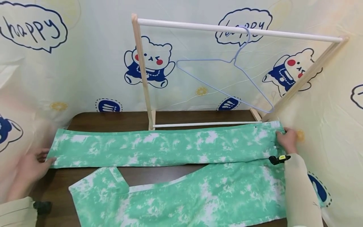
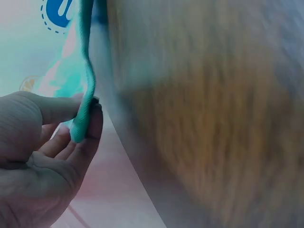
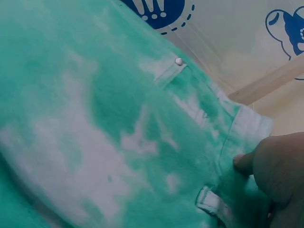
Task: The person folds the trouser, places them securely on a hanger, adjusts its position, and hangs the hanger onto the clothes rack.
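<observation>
A pair of green and white tie-dye trousers (image 1: 164, 148) stretches lengthwise in a long strip above the table. My left hand (image 1: 32, 170) pinches its left end; in the left wrist view, the thumb and fingers of that hand (image 2: 52, 137) have the cloth edge between them. At the waistband (image 3: 244, 128) my right hand (image 1: 288, 141) grips the other end, thumb on top and fingers hidden behind. Belt loops (image 3: 209, 199) and a rivet (image 3: 179, 61) show there. Below the strip lies more cloth of the same pattern (image 1: 181, 201); whether it is joined, I cannot tell.
Behind the trousers stands a rack with a white top bar (image 1: 193, 26), wooden posts (image 1: 144, 72) and a lower white bar (image 1: 204, 124). A light blue hanger (image 1: 210, 83) hangs from the top bar. Brown table (image 1: 93, 121) underneath; printed curtain (image 1: 93, 63) behind and at the sides.
</observation>
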{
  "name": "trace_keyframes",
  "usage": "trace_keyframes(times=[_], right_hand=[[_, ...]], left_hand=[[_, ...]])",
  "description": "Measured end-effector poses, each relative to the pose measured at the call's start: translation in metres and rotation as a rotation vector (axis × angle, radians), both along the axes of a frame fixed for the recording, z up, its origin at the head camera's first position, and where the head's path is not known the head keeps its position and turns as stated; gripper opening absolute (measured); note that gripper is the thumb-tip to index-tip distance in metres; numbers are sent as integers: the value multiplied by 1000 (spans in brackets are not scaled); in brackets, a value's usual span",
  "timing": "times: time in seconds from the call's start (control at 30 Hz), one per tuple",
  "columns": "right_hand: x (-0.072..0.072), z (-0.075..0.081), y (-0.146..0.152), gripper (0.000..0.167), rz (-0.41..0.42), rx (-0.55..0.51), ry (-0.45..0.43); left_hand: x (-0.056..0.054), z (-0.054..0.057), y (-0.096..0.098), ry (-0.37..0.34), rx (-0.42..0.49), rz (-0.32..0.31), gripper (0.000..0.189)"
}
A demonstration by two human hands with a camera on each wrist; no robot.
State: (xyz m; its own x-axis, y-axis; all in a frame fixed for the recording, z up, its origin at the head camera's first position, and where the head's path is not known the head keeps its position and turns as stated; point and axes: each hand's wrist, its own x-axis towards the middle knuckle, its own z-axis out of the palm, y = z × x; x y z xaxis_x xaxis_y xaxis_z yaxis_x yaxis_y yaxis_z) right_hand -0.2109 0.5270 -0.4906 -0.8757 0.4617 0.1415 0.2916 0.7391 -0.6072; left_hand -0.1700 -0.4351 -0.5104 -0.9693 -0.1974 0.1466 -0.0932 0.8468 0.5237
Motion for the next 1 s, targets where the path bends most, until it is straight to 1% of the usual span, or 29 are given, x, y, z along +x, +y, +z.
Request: trace_keyframes(times=[0.1, 0.17, 0.23, 0.3, 0.37, 0.47, 0.53, 0.6, 0.67, 0.7, 0.77, 0.9, 0.97, 1.0], right_hand=[[-3, 1, 0, 45, -54, -32, 42], [-4, 2, 0, 46, -75, -42, 50], [-6, 2, 1, 46, -72, -39, 33], [-8, 2, 1, 48, -44, -20, -24], [-9, 2, 2, 52, 1, -1, -109], [-12, 2, 3, 61, 82, 36, -250], [-13, 2, 3, 66, 121, 48, -300], [-13, 2, 2, 68, 138, 45, -314], [-14, 0, 2, 68, 141, 37, -293], [-14, -1, 2, 66, 134, 35, -270], [-15, -3, 1, 63, 115, 25, -219], [-16, -8, 1, 55, 88, 43, -113], [-15, -10, 1, 52, 85, 47, -80], [-14, -11, 1, 51, 86, 48, -71]], left_hand=[[-4, 4, 4, -36, 13, 4, 38], [-6, 7, 4, -63, 14, -15, 40], [-8, 7, 2, -86, 4, -38, 42], [-8, 5, 0, -99, -7, -52, 43], [-7, 2, -3, -110, -10, -54, 44], [-4, 0, -5, -119, -23, -33, 45], [-3, -1, -6, -123, -32, -20, 47], [-1, 0, -6, -131, -37, -11, 49], [0, 0, -6, -136, -29, -7, 49], [1, 0, -6, -132, -24, -9, 48], [3, 0, -4, -126, -8, 7, 45], [4, 0, -1, -82, 9, 28, 38], [3, 0, -1, -68, 1, 35, 37], [3, 0, -1, -62, -3, 27, 37]])
